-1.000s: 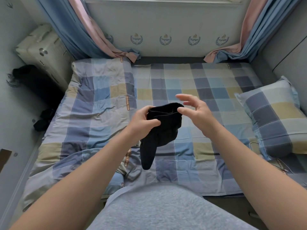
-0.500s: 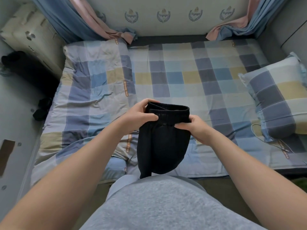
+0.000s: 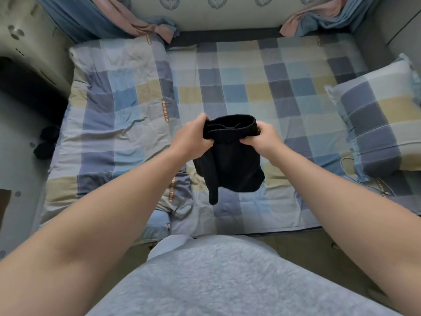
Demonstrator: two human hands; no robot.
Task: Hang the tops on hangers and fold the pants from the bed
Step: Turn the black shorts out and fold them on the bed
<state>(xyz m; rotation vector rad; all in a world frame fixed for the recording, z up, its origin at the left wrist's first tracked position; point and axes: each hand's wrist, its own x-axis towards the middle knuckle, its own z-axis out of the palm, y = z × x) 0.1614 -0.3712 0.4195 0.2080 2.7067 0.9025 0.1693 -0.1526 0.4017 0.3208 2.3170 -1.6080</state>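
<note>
A pair of black knit pants, folded into a short bundle, hangs in the air between both hands. Its elastic waistband is at the top, and one narrow dark end dangles lowest beneath the grip. The left hand clutches the waistband's left edge, fingers curled into the cloth and thumb over the top. The right hand pinches the right edge, its fingers likewise closed tightly on the fabric. The two hands are level and near each other, with only the waistband spanning the gap.

Directly under the held pants lies the bed, covered with a blue, grey and yellow checked sheet. To the left of the grip, a rumpled checked quilt of the same pattern is spread over that side of the bed. Well to the right, a matching checked pillow rests at the bed's edge, with a thin dark cable just beside it. Beyond the hands, blue and pink curtains hang down to the far edge of the bed. Far left, a cream hard-shell suitcase stands by the wall, and dark bundled cloth lies on the floor.
</note>
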